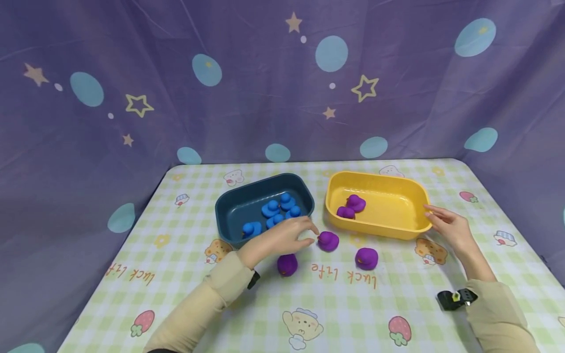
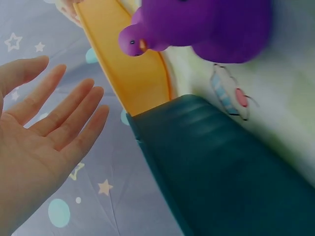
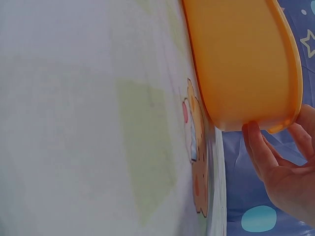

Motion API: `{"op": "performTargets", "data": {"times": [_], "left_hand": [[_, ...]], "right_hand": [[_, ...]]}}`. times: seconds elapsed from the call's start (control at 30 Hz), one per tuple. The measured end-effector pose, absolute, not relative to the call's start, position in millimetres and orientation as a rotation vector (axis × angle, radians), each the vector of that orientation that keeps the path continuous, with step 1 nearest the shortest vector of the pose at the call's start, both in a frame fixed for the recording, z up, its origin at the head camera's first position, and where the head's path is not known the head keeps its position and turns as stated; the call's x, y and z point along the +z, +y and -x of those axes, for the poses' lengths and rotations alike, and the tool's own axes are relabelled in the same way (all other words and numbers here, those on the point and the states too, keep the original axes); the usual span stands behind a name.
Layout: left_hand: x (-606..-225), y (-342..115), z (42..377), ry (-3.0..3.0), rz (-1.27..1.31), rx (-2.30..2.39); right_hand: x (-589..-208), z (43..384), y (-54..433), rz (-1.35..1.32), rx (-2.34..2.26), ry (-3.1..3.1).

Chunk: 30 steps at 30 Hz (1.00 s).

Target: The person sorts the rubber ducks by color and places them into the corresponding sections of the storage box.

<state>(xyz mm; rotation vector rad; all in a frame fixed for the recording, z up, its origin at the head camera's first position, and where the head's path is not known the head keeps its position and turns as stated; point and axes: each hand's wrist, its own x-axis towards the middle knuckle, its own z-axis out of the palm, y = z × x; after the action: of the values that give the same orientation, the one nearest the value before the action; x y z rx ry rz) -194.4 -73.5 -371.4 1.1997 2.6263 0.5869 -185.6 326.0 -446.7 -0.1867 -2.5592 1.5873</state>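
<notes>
My left hand (image 1: 287,236) reaches over the near right edge of the dark teal basin (image 1: 229,201), palm down, fingertips right beside a purple rubber duck (image 1: 329,241). In the left wrist view, its fingers (image 2: 74,110) are spread and relaxed, holding nothing. Another purple duck (image 1: 288,265) sits below that wrist and a third purple duck (image 1: 367,259) stands farther right. On the right, my right hand (image 1: 454,231) pinches the end rim of the yellow basin (image 1: 397,230); in the right wrist view, fingertips (image 3: 252,127) press its outer wall.
Several blue ducks (image 1: 270,209) lie in the teal basin. Two purple ducks (image 1: 355,203) sit at the left end inside the yellow basin. A checked, printed tablecloth (image 1: 353,318) covers the table, and a purple curtain (image 1: 265,98) hangs behind it.
</notes>
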Motion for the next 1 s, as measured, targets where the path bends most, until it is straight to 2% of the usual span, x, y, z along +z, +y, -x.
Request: {"op": "performTargets", "data": {"times": [0.2,0.43,0.73,1.0], "left_hand": [[-378.4,-84.7,188.1,2.611,-1.165,0.615],[-387.1,-96.7,181.1,2.623,-1.161,0.622],[-395.0,-110.0,173.1,2.645,-1.175,0.595],[-399.9,-120.1,167.8,2.645,-1.172,0.600]], "right_hand": [[-470.9,197.5,337.8,0.225,1.587,-2.512],[-461.6,193.2,332.7,0.229,1.584,-2.537],[-479.7,202.2,343.7,0.232,1.570,-2.528],[-468.2,197.3,337.3,0.265,1.571,-2.564]]}}
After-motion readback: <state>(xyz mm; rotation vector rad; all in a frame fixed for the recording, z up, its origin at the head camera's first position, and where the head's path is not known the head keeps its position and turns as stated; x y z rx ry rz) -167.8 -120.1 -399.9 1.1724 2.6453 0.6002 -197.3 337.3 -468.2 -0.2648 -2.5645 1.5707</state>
